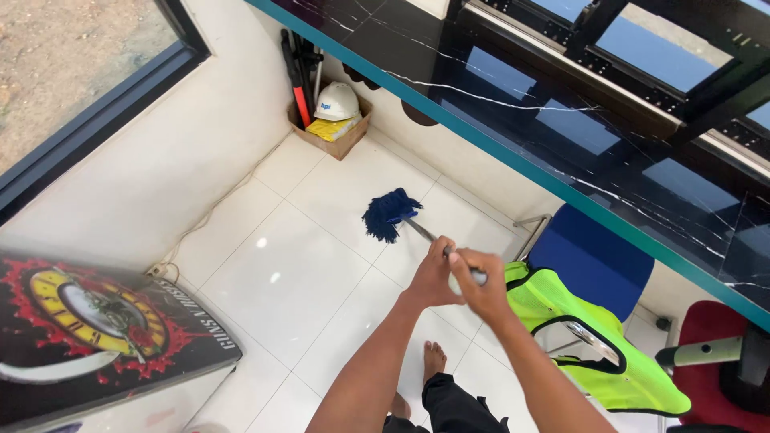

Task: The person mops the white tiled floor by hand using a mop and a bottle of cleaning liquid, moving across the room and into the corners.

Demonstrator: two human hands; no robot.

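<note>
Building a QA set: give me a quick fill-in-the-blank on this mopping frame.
1. Both hands, left hand and right hand, grip the mop's ____.
2. The mop head is ____ in colour.
3. A white ____ sits in the cardboard box.
4. A neon yellow vest drapes over the blue ____.

Missing: handle; blue; helmet; chair

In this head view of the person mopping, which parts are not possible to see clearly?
- Mop handle: its upper part is covered by the left hand and right hand.
- Tools behind the white helmet in the cardboard box: too small to identify.
- Blue chair: its seat is hidden under the green vest.
- Red chair: cut off by the right edge.
</note>
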